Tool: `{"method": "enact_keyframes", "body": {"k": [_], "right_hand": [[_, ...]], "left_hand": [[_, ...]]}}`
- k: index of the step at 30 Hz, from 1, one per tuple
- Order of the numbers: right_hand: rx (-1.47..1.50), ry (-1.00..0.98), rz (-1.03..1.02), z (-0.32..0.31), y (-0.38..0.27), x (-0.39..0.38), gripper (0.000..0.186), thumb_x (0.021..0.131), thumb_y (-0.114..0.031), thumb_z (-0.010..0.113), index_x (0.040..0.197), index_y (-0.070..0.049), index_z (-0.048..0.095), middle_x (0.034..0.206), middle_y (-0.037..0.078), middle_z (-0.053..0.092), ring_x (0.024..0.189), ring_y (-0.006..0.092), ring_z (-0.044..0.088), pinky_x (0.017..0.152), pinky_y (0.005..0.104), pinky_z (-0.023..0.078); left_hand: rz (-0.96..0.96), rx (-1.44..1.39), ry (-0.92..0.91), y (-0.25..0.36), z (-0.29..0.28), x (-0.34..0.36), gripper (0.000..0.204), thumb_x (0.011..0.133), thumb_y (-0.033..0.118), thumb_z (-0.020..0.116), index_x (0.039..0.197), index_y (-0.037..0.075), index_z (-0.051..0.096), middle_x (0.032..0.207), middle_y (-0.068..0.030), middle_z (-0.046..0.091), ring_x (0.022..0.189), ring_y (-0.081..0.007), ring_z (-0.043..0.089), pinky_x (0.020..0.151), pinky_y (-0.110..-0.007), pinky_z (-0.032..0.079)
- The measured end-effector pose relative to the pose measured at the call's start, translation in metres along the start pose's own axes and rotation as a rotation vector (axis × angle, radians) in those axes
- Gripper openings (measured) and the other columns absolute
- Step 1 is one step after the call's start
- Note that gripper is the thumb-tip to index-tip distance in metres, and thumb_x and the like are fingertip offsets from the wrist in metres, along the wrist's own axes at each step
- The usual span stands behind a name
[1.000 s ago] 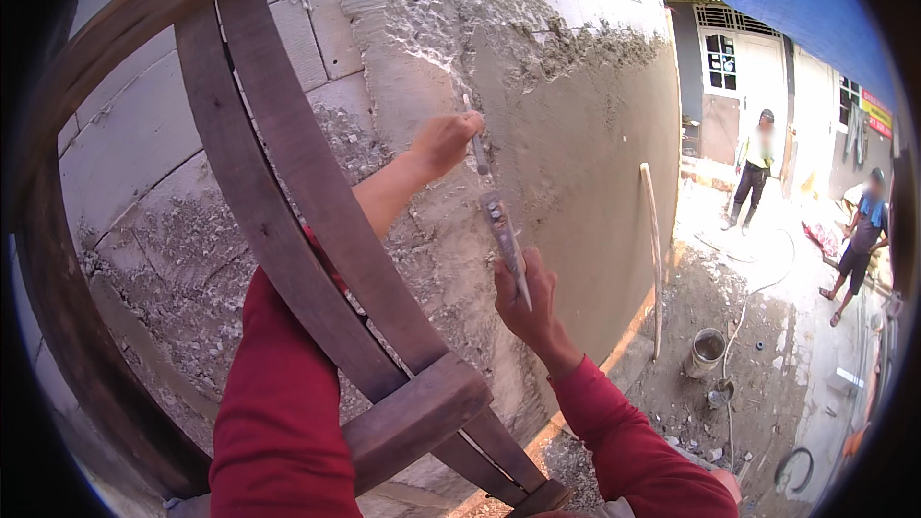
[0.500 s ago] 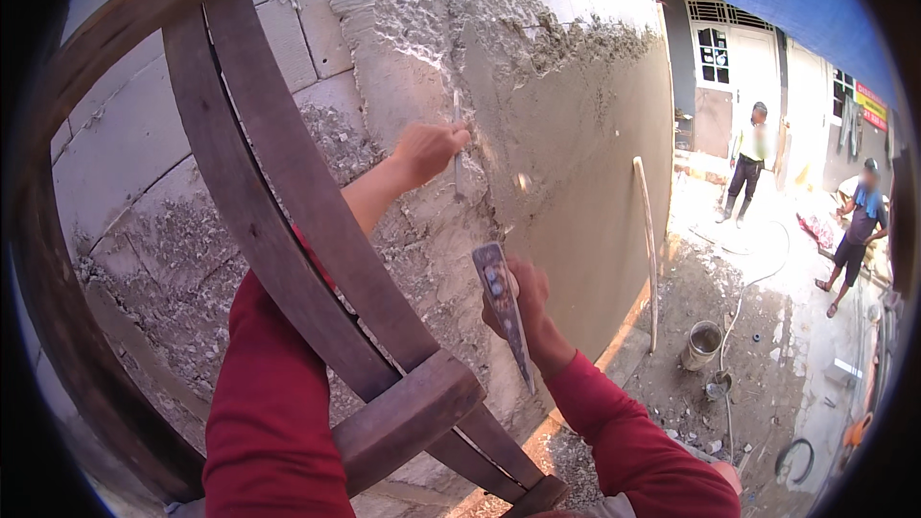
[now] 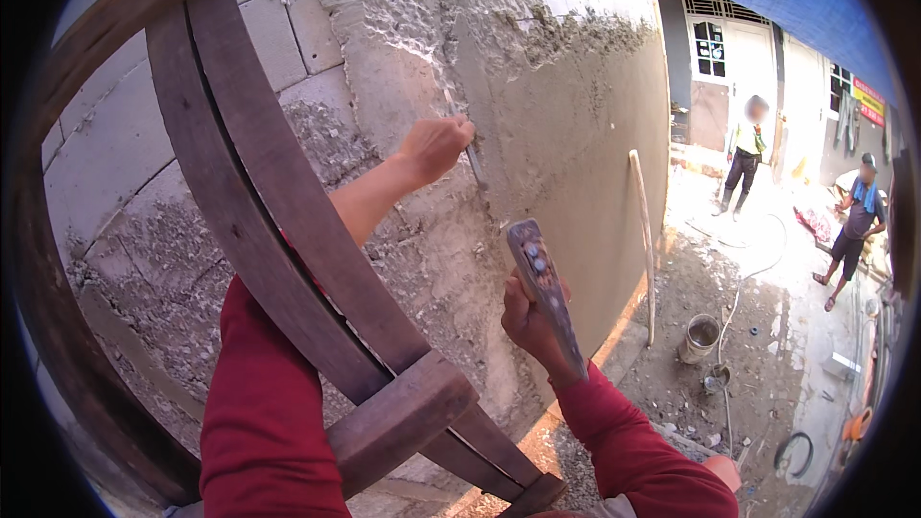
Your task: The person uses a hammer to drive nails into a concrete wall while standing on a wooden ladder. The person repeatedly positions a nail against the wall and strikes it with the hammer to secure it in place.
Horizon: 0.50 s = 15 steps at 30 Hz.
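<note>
Fingers (image 3: pixel 464 125) of the left hand (image 3: pixel 432 152) pinch a thin strip (image 3: pixel 477 171) at the left edge of the wall's smooth grey plaster (image 3: pixel 576 163); I cannot tell whether the strip touches it. Lower and to the right, apart from the strip, the right hand (image 3: pixel 526 321) curls round a long flat tool (image 3: pixel 543 278), its grip partly hidden behind it. Left of the plaster, the wall (image 3: pixel 288 43) shows pale blocks and rough mortar. Dark wooden planks (image 3: pixel 273 149) cross over the left arm, joined by a crosspiece (image 3: pixel 403 412). Near the wall's lower right edge a pole (image 3: pixel 643 249) stands upright. On the ground beyond are a bucket (image 3: pixel 698 338), a smaller container (image 3: pixel 716 379) and a pale hose (image 3: pixel 737 302). Farther off, two people (image 3: pixel 744 158) stand apart.
</note>
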State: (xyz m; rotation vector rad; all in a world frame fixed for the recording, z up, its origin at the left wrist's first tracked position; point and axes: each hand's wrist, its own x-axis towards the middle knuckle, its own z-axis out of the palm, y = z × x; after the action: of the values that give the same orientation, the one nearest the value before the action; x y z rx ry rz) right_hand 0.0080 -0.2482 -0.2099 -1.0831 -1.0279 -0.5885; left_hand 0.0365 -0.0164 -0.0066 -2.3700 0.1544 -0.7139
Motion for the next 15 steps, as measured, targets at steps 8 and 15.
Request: {"method": "enact_keyframes", "body": {"k": [8,15], "right_hand": [[-0.038,0.127,-0.079,0.019,0.027,-0.013,0.016,0.080,-0.007,0.069,0.096,-0.003,0.065,0.078,0.013,0.063,0.062,0.0277,0.063,0.056,0.0357,0.049],[-0.172,-0.028,0.160,0.037,0.037,0.013,0.014,0.091,-0.014,0.065,0.094,-0.002,0.059,0.076,0.017,0.060,0.061,0.0301,0.060,0.054,0.0394,0.045]], "left_hand": [[0.016,-0.051,0.055,-0.006,0.003,-0.001,0.012,0.080,-0.008,0.055,0.089,0.001,0.054,0.087,-0.0152,0.065,0.080,-0.0357,0.069,0.066,-0.045,0.055],[-0.014,-0.060,0.051,-0.011,0.009,0.003,0.012,0.081,-0.007,0.055,0.089,0.002,0.054,0.088,-0.0161,0.065,0.082,-0.0391,0.068,0.066,-0.047,0.053]]}}
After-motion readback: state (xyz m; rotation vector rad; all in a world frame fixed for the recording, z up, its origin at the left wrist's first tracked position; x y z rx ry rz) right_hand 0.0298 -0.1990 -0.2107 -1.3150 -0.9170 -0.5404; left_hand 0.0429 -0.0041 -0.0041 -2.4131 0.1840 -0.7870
